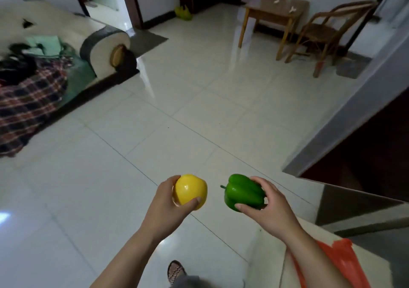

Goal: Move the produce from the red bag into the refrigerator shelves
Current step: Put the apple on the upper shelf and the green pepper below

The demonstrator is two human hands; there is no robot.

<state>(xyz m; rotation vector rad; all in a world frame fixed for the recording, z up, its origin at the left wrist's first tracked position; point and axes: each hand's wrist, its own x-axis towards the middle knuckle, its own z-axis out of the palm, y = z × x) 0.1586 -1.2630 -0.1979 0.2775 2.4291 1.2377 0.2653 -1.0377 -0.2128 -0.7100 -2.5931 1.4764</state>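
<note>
My left hand grips a round yellow pepper low in the middle of the view, above the tiled floor. Beside it my right hand grips a glossy green bell pepper, its stem pointing left. The two peppers are apart by a small gap. The red bag lies on a light counter at the bottom right, partly hidden under my right forearm. No refrigerator shelves are visible.
A sofa piled with clothes and a plaid blanket fills the left. A wooden table and a wooden chair stand at the back right. A grey door frame and a dark opening run along the right. My sandalled foot shows below.
</note>
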